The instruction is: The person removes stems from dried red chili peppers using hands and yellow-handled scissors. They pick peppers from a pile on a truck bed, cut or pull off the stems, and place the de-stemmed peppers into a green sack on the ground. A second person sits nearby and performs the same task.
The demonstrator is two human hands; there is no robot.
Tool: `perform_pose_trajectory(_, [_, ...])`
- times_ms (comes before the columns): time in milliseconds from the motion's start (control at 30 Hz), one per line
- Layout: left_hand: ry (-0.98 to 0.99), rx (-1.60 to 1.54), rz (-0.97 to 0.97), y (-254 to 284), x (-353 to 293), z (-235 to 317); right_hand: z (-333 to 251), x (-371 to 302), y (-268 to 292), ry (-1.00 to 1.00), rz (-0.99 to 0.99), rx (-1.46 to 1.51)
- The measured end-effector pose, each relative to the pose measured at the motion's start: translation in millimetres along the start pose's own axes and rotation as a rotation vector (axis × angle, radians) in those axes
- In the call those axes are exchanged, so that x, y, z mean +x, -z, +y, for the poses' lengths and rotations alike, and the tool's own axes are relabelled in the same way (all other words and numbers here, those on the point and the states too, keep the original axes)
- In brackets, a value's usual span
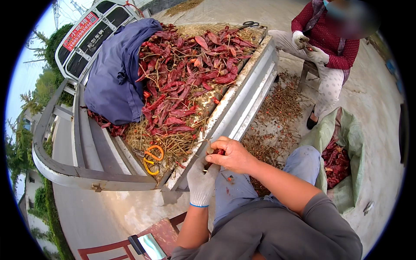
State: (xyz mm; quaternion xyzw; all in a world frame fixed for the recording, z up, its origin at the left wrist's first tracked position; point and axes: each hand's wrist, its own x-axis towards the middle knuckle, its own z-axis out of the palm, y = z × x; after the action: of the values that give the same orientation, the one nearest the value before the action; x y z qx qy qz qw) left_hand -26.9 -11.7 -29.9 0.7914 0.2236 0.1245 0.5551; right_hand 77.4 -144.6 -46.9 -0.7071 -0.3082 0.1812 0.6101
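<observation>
Left hand point(202, 177), right hand point(234, 157), both pinching chili point(220, 152)

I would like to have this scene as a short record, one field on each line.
left hand: white glove, holding a red pepper
right hand: bare, fingers on the same pepper
truck bed: heap of red peppers, blue cloth, scissors with orange and yellow handles
sack: pale green, open, red peppers inside
co-worker: seated, both hands gloved
</observation>
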Motion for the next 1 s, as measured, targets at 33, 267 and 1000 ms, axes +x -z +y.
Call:
perform_pose_trajectory(33, [-0.017,0.029,-0.033,-2,2,0,4,-3,8,0.009,-0.017,-0.084])
perform_pose_trajectory(267, [-0.198,0.221,-0.203,6,18,9,-13,-20,30,0.084,-0.184,-0.639])
perform_pose_trajectory(1000, [-0.461,0.683,0.141,35,62,24,42,-104,76,-0.278,0.085,0.197])
